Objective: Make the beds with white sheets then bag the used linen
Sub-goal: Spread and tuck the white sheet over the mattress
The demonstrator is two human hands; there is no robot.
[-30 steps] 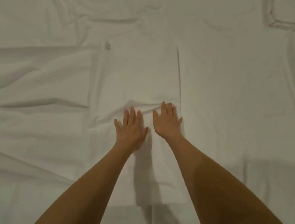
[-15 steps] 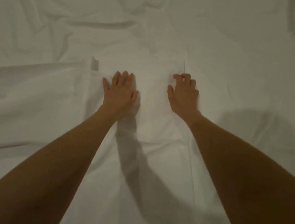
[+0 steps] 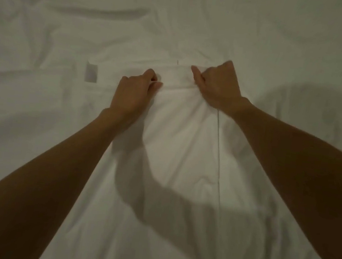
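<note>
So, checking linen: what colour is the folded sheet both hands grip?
White, plain; the folded sheet shows best in the head view.

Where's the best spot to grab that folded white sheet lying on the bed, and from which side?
Take the folded white sheet by its far folded edge, coming from the near side over the top, as the left hand and right hand do. That edge forms a raised ridge that fingers can curl round; the rest lies flat.
</note>
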